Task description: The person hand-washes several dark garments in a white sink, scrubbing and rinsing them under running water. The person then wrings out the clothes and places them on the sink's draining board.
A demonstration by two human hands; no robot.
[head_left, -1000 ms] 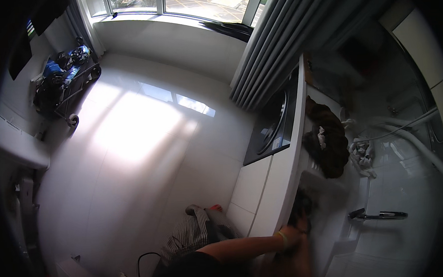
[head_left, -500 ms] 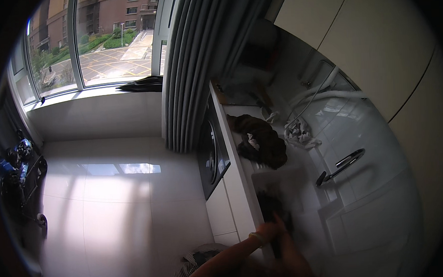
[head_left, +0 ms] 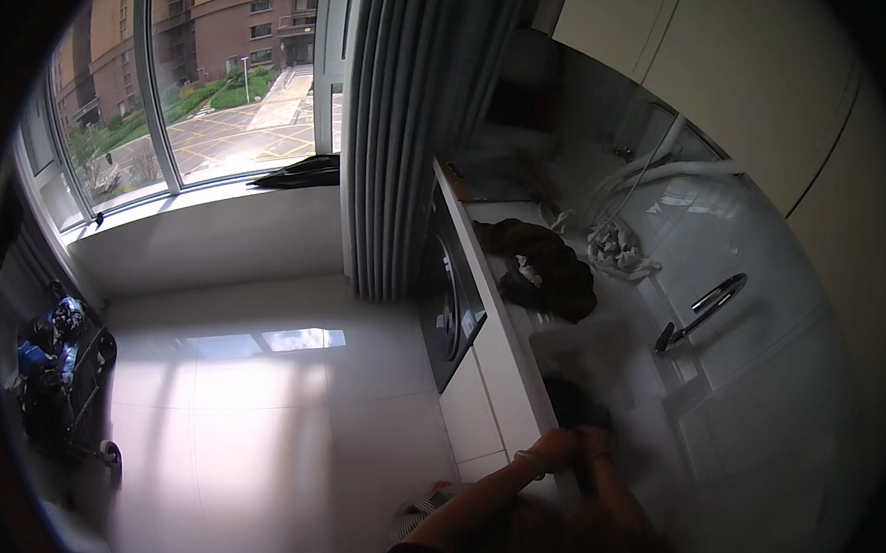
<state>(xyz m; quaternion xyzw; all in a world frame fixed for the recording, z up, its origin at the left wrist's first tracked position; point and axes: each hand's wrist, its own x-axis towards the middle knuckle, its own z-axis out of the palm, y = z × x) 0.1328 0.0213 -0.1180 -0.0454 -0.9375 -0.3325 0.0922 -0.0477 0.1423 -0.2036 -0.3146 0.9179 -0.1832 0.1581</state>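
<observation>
Inside the sink basin (head_left: 579, 346) lies a dark, bunched piece of cloth (head_left: 574, 400). My left hand (head_left: 560, 450), with a light bracelet at the wrist, is closed at its near end. Right beside it, almost touching, my right hand (head_left: 594, 442) also has its fingers curled in at the cloth. Shadow hides most of the fingertips. On the counter beyond the basin rests a heap of dark brown cloth (head_left: 543, 269) with a small pale patch on it.
A chrome faucet (head_left: 705, 311) stands right of the basin. Crumpled pale cloth or plastic (head_left: 619, 250) lies behind it, near a white hose (head_left: 658, 169). A front-loading washer (head_left: 451, 301) sits under the counter. A cart with dark bags (head_left: 57, 367) stands far left, by the window.
The whole scene has shifted slightly right in view as my head turned. My hands have drawn closer together at the dark cloth, and my right hand's fingers are less extended.
</observation>
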